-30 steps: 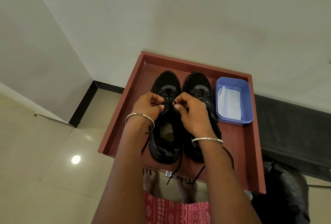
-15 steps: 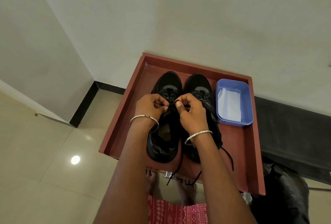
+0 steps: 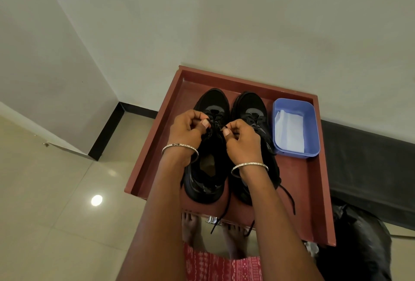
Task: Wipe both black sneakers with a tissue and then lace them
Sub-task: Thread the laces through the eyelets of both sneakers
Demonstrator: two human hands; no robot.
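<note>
- The left hand (image 3: 187,130) pinches one strand of the black lace (image 3: 216,123) between curled thumb and fingers.
- The left sneaker (image 3: 211,101) stands on the red tray (image 3: 314,190), toe towards 12 o'clock.
- The right hand (image 3: 242,139) pinches the other strand, close beside the left.
- The right sneaker (image 3: 249,105) sits at its 3 o'clock, lace ends trailing.
- The blue tub (image 3: 314,128), further towards 3 o'clock, holds the tissue (image 3: 289,132).
- Lacing the left sneaker seems in hand; next, feeding each strand through the following eyelets and pulling evenly.
</note>
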